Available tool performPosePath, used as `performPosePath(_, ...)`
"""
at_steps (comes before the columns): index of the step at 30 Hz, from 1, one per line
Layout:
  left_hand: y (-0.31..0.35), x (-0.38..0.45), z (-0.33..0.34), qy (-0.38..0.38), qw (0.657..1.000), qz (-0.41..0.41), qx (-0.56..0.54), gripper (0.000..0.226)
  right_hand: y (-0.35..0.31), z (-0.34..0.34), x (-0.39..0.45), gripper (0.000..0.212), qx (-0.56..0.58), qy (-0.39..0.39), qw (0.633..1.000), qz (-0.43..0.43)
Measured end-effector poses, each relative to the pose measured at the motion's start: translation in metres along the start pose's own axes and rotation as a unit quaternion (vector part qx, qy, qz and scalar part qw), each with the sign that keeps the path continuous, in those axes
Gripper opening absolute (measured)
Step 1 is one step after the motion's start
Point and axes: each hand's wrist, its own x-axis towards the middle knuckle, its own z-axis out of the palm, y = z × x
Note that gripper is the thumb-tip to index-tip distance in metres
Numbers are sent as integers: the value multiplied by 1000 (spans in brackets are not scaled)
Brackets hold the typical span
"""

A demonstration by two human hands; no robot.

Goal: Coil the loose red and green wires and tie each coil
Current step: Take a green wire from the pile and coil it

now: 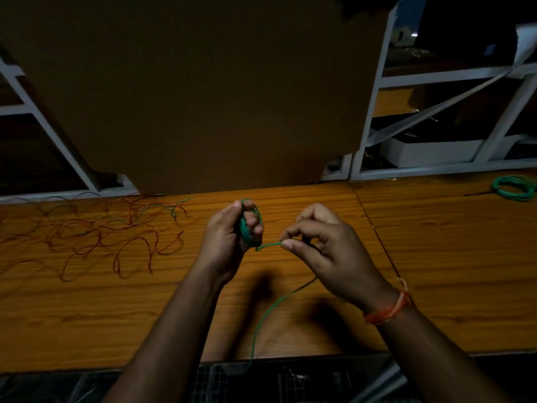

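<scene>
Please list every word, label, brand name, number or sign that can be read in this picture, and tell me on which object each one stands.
There is no readable text in this view.
The large brown cardboard sheet shows a bare face, with no print.
The wooden table carries no label.
The white box on the shelf behind shows no legible marking; the area is dark and blurred.
The small pale objects on the upper shelf are too small and dim to tell whether they bear writing.
</scene>
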Motion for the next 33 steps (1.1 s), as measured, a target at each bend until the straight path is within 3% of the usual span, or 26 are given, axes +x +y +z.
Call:
performPosePath(7, -7, -14, 8, -69, 976, 27, 203, 38, -14, 2, 39, 6, -47, -14, 998, -35)
performPosePath(12, -2, -12, 7, -62, 985, 0, 160, 32, -8, 1, 60, 6, -15, -17, 999, -29)
performPosePath(16, 5, -14, 6, -99, 984, -31, 147, 49, 4, -4, 68, 8, 49, -7, 999, 15)
performPosePath(18, 7, -14, 6, -113, 982, -37, 147, 45, 14, -9, 71, 12, 93, -7, 995, 44)
performPosePath(22, 9, -12, 3, -166, 980, -107, 5, 35, 31, -5, 63, 23, 231, -80, 953, 180)
performPosePath(26, 9, -8, 3, -212, 931, -201, -216, 32, 37, 20, 42, 43, 364, -88, 896, 238)
performPosePath(29, 13, -3, 2, -180, 920, -191, -292, 33, 39, 34, 26, 38, 387, -59, 882, 261)
performPosePath(33, 26, 5, -2, -93, 932, -163, -312, 34, 52, 49, 3, 20, 426, -54, 846, 315)
